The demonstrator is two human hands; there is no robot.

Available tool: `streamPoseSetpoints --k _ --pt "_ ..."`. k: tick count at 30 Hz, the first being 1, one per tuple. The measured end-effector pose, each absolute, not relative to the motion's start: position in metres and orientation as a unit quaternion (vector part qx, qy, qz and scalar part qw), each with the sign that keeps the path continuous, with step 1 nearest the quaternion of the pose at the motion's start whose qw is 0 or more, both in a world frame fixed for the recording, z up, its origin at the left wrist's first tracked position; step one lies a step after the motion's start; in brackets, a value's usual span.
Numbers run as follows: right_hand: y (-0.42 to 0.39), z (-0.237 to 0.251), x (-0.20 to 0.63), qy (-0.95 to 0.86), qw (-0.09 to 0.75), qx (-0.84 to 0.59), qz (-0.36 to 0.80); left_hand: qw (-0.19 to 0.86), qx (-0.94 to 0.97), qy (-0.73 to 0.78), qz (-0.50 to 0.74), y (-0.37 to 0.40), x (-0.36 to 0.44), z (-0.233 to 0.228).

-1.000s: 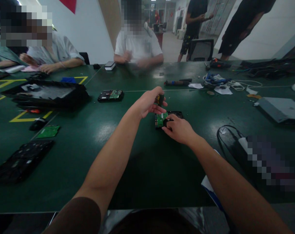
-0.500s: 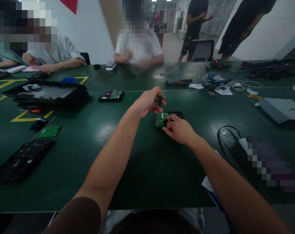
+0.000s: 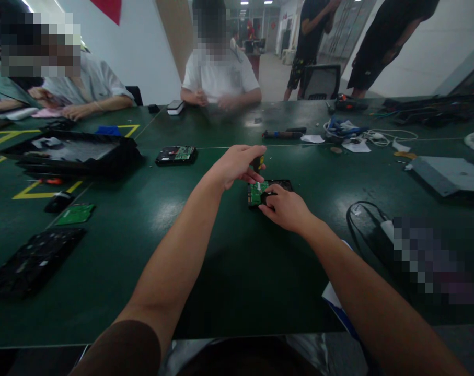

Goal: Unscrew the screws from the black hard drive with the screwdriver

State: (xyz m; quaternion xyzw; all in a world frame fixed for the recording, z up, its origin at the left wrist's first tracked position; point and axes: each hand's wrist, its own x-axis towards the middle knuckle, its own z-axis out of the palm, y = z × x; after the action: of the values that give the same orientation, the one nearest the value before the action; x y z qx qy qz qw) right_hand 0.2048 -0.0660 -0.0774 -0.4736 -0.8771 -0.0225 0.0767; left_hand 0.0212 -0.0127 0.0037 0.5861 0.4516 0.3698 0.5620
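Hard drive (image 3: pixel 270 191) lies flat on the green desk (image 3: pixel 221 250), mid-desk, green circuit board side up. Right hand (image 3: pixel 286 209) rests on its near edge, fingers curled down, pressing on the drive; thumb and forefinger sit around a dark round part, can't tell what it is. Left hand (image 3: pixel 237 164) is just above the drive's far left corner, fingers closed around a screwdriver (image 3: pixel 259 163) with a black and yellow handle, shaft pointing down at the board. Tip is hidden behind the hand, so contact with a screw can't be confirmed.

Further out: a second drive (image 3: pixel 176 154) lies board-up to the left, well apart. A loose green board (image 3: pixel 76 213) sits near the left edge, beside a black mouse (image 3: pixel 59 201). A black open laptop chassis (image 3: pixel 70 151) lies behind those, and another black panel (image 3: pixel 31 263) is at near left. Another screwdriver (image 3: pixel 284 134) lies past the drive toward the far side, near white cables (image 3: pixel 372 136) and paper scraps. A grey metal cover (image 3: pixel 448 174) is at far right; black cable loop (image 3: pixel 364 219) at near right.

Two people sit at the far edge in light shirts, hands on the desk. Two more stand behind in dark clothes.
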Motion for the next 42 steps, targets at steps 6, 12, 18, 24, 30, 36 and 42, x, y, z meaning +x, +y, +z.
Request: streamPoseSetpoints --k 6,12,18,24,30,36,42 --pt "-0.068 -0.074 0.204 -0.874 0.065 -0.48 -0.022 0.573 0.576 0.441 0.381 -0.01 0.021 0.0" --pt "-0.071 -0.066 0.203 -0.87 0.041 -0.491 -0.013 0.516 0.609 0.466 0.381 -0.011 0.02 0.003" --pt "-0.072 -0.066 0.204 -0.868 0.029 -0.496 -0.011 0.525 0.605 0.471 0.37 -0.016 0.019 0.011" --pt "-0.072 -0.066 0.206 -0.868 0.034 -0.494 -0.016 0.516 0.6 0.468 0.394 -0.014 0.017 0.01" --pt "-0.073 -0.064 0.207 -0.868 0.037 -0.495 -0.011 0.467 0.631 0.476 0.395 -0.012 0.015 0.01" --pt "-0.073 -0.064 0.206 -0.868 0.029 -0.496 -0.01 0.509 0.602 0.465 0.402 -0.013 0.012 0.011" --pt "-0.073 -0.065 0.204 -0.867 0.029 -0.497 -0.024 0.577 0.576 0.424 0.394 -0.011 0.016 0.007"
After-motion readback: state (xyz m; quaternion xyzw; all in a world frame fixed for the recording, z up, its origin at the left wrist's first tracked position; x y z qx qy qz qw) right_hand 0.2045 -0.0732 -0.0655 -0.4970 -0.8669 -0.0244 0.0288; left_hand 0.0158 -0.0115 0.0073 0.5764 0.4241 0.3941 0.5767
